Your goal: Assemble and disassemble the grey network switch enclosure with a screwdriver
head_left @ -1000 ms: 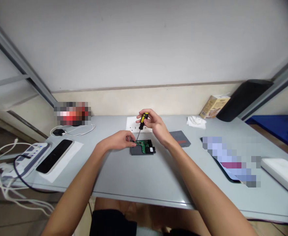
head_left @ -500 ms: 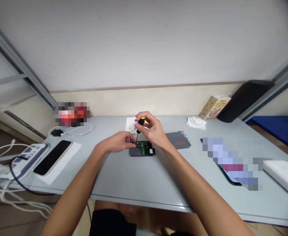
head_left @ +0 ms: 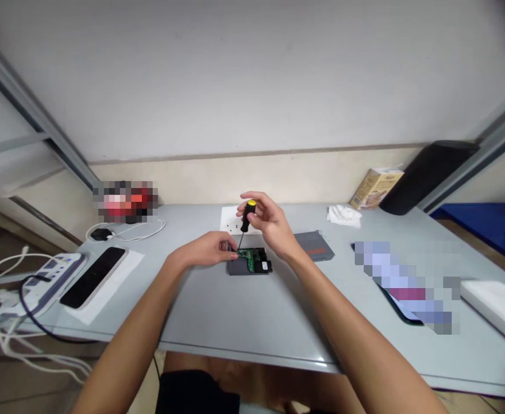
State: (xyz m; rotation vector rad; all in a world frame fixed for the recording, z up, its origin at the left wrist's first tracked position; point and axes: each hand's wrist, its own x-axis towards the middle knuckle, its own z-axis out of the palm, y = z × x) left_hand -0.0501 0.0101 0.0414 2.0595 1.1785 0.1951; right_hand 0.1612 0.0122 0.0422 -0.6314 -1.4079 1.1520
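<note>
My right hand grips a screwdriver with a black handle and yellow end cap. Its thin shaft points down at the upper left part of a green circuit board. The board sits in an opened dark grey device lying flat on the table. With thumb and fingers closed, my left hand holds the device's upper left edge, hiding that corner and the screwdriver's tip. Behind the device, a white sheet carries several tiny dark pieces. A flat grey cover with reddish marking lies to the right.
On the left are a phone on white paper, a power strip with cables, and a black charger. To the right lie crumpled tissue, a carton, a black cylindrical object and a white box.
My right hand's fingers have loosened and shifted on the screwdriver handle, showing more of it and its yellow cap. My left hand and the device have stayed put.
</note>
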